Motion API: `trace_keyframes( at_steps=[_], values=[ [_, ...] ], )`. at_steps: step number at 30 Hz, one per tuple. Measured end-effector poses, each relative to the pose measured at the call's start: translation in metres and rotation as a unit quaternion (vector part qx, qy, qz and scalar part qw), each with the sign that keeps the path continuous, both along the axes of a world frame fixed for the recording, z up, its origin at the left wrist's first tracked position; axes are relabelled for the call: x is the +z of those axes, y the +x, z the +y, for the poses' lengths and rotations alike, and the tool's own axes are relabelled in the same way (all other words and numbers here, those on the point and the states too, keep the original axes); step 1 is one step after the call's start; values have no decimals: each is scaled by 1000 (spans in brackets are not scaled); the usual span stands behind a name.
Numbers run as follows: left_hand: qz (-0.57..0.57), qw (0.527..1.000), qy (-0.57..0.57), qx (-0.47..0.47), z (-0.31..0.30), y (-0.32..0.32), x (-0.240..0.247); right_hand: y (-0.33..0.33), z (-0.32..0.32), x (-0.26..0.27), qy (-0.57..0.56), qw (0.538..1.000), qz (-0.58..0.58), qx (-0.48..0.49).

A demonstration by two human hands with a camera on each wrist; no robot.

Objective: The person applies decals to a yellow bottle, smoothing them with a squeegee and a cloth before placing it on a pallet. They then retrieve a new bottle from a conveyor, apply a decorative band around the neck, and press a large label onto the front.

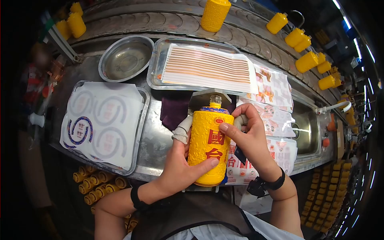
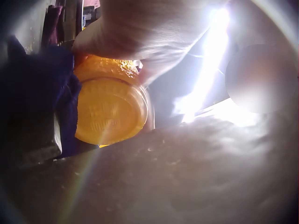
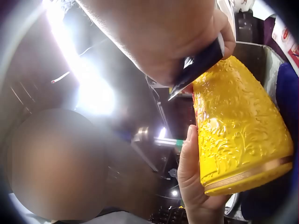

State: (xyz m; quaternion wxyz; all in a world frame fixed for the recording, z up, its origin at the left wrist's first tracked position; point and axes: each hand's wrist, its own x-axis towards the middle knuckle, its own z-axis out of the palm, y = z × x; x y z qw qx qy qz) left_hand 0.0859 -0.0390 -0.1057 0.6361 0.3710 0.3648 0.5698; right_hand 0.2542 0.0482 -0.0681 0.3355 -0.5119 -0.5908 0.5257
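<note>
A yellow embossed bottle [image 1: 199,136] with red characters and a clear glass neck leans back with its neck pointing away from me. My left hand [image 1: 178,170] grips its lower left side, thumb lying across the front near the lower character. My right hand [image 1: 254,140] is at the upper right side, its thumb pressing beside the small red seal [image 1: 219,121] and its fingers reaching round the side. Tucked in the right hand's fingers is a dark blue flat piece [image 3: 201,63] with a shiny edge. White coverings wrap some fingers. The bottle's base [image 2: 112,112] faces the left wrist view.
Label sheets [image 1: 106,120] lie in a tray at left, and striped gold strips [image 1: 208,66] in another behind. A metal bowl [image 1: 126,60] stands back left. More label sheets [image 1: 276,120] lie at right beside a sink [image 1: 306,132]. Yellow bottles [image 1: 216,16] stand on the conveyor.
</note>
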Motion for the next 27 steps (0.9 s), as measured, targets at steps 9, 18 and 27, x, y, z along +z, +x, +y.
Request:
trace_keyframes(
  at_steps=[9,18,27],
  values=[
    [4,1000,-2,0,-1,0,0,-2,-1,1,10,1000,-17,-5],
    [18,999,-7,-25,2,-1,4,15,10,-1,-129,982,130,-37],
    [19,1000,-15,-19,2,2,5,17,-11,19,55,980,175,-75]
  ],
)
